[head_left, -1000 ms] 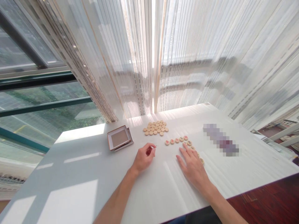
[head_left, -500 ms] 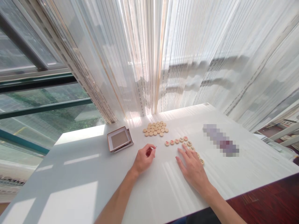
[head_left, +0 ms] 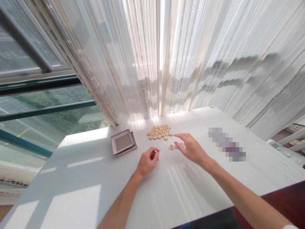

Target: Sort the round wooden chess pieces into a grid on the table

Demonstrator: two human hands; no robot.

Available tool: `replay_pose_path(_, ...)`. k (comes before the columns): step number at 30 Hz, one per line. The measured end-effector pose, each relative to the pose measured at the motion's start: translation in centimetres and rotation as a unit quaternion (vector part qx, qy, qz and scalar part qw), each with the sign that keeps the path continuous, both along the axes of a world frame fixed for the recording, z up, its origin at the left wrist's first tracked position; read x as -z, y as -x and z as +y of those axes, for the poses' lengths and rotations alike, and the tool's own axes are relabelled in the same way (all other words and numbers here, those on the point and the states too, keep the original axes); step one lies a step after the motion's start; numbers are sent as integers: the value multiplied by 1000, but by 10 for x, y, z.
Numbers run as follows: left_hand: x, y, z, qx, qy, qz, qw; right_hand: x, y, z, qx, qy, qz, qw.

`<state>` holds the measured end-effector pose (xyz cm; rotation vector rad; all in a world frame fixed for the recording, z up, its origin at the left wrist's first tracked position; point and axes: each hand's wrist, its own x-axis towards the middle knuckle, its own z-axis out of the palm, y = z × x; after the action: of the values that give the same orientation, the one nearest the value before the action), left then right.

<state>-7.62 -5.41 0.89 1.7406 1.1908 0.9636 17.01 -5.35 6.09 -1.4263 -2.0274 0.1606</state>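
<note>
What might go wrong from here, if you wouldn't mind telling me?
The thumb of the right hand is close to the red-marked discs, so a small sweep could knock them out of place. Its fingertips also reach near the edge of the cluster of plain discs and might nudge one loose. Finally, that hand partly hides the red-marked discs from the head view, so a slip there could go unnoticed.

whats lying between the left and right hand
In the head view, a red-marked piece lies between left hand and right hand; others are partly behind the right thumb.
</note>
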Motion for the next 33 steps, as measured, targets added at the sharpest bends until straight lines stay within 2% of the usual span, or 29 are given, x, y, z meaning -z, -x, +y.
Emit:
replay_pose_path(3, 1, 0, 0, -1, 1, -6, 1000, -5, -10, 49, -34, 78, -44, 995)
replay_pose_path(7, 0, 1, 0, -2, -1, -11, 1000, 7, -14, 91, -34, 106, -65, 992)
replay_pose_path(12, -1, 2, 1, 0, 8, -9, 1000, 23, -8, 104, -28, 120, -70, 990)
replay_pose_path(19, -1, 2, 1, 0, 8, -9, 1000, 30, -1, 108, -16, 112, -50, 992)
replay_pose_path(24, -2, 2, 0, -2, 6, -12, 1000, 20, 2, 95, -16, 95, -16, 995)
replay_pose_path(28, -1, 2, 0, -4, 5, -14, 1000, 4, 17, 59, -44, 80, 28, 995)
replay_pose_path(33, -2, 1, 0, -17, 4, -26, 1000, -3, 52, 6, -93, 122, 216, 964)
